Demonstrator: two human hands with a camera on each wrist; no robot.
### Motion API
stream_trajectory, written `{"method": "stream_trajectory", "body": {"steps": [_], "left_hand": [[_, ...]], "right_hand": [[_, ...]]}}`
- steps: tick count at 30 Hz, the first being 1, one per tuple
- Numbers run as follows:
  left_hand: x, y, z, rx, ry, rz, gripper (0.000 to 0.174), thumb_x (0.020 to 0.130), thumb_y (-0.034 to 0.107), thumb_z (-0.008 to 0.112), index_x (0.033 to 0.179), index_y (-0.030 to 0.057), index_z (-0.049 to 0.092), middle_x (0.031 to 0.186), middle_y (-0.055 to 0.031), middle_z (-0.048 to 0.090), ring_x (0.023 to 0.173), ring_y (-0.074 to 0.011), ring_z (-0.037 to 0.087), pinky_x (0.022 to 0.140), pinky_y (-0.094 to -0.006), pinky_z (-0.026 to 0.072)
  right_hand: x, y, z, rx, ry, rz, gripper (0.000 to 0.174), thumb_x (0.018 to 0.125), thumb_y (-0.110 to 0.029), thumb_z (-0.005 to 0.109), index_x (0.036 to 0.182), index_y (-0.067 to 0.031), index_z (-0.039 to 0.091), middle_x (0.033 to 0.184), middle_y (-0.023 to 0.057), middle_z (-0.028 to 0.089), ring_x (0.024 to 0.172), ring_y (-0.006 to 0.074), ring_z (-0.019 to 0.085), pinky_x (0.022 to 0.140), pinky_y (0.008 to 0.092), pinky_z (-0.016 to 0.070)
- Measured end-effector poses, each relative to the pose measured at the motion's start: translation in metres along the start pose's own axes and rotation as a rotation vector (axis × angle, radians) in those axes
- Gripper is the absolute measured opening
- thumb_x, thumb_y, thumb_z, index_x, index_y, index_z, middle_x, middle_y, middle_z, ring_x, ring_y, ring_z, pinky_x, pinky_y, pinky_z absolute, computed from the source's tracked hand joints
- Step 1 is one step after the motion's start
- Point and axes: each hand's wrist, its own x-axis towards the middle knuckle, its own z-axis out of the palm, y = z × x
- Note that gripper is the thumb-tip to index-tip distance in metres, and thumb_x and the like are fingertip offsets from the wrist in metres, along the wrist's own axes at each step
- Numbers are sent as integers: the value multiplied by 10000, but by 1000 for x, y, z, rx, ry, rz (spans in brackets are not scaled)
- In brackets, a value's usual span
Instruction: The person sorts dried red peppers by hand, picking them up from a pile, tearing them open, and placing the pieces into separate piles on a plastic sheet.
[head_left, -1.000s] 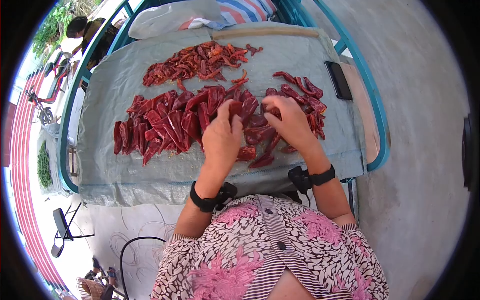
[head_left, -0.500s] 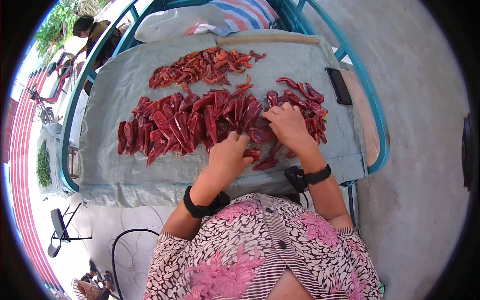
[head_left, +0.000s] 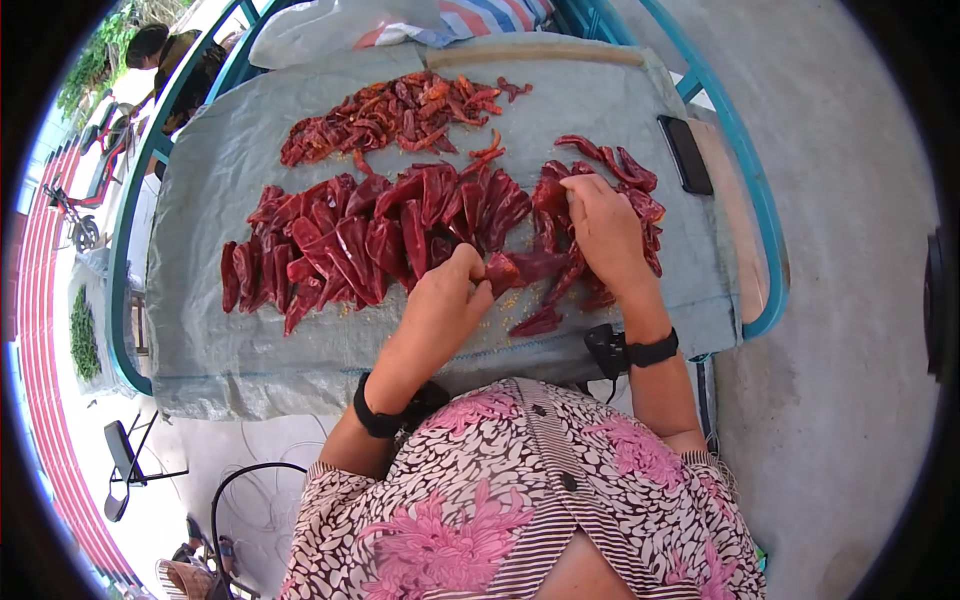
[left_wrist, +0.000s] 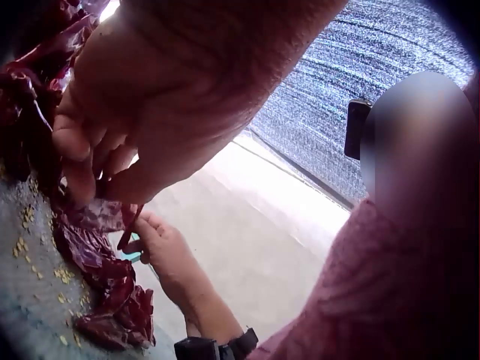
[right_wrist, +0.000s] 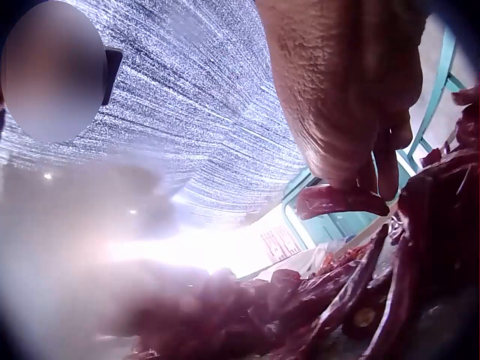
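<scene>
My left hand pinches a dried red pepper between thumb and fingers, at the front of a long row of peppers. Over the right-hand pile of peppers, my right hand holds another dark red pepper by its fingertips. That pepper hangs just below the fingers in the right wrist view. From the left wrist, the curled fingers of the left hand close on wrinkled pepper skin. Yellow seeds lie scattered beneath.
A grey-green woven sheet covers the surface, bounded by teal rails. Smaller peppers form a heap at the back. A phone lies at the right edge. Another person is at the far left.
The left hand has come down from above the pepper row to its near side and now pinches a pepper. The right hand has shifted slightly right and now holds a pepper.
</scene>
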Motion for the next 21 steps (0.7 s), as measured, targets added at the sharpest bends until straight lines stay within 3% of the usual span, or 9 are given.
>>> {"method": "stream_trajectory", "body": {"steps": [5,8,11,14,18,21], "left_hand": [[8,7,4,-20,172,-21,197,894,44,685,967,10,505,735,-136,609,583,-235,582,576,-363,462],[15,8,3,-34,236,5,209,894,50,690,957,2,497,713,-147,596,585,-255,592,575,-375,464],[19,2,6,27,313,86,215,892,57,694,954,1,496,693,-159,587,597,-290,607,583,-396,472],[19,1,7,55,321,82,220,885,60,700,940,2,495,696,-171,592,625,-332,620,596,-416,480],[16,1,8,84,261,41,226,875,62,710,908,3,494,727,-178,604,673,-361,636,611,-428,483],[13,4,5,138,235,28,225,871,69,718,899,7,504,716,-173,597,679,-364,632,627,-432,488]], "right_hand": [[11,-26,3,402,-143,152,198,993,-158,598,1151,-57,659,1091,121,694,910,348,662,818,452,534],[13,-40,-3,534,-67,283,246,951,-160,646,1181,-72,657,1083,122,691,925,349,660,833,444,532],[1,-32,-22,228,-358,85,317,878,-167,715,1180,-85,658,1069,109,687,977,339,638,865,447,512],[-18,-31,-24,53,-418,-172,369,806,-155,761,1160,-110,666,1029,89,682,1016,320,606,893,442,485],[-29,-35,-14,-80,-447,-187,386,759,-111,773,1131,-126,673,1004,67,682,1005,296,596,881,434,473],[-32,-30,-12,-97,-425,-181,381,756,-78,759,1131,-78,690,1009,89,682,965,301,587,904,438,481]]}}
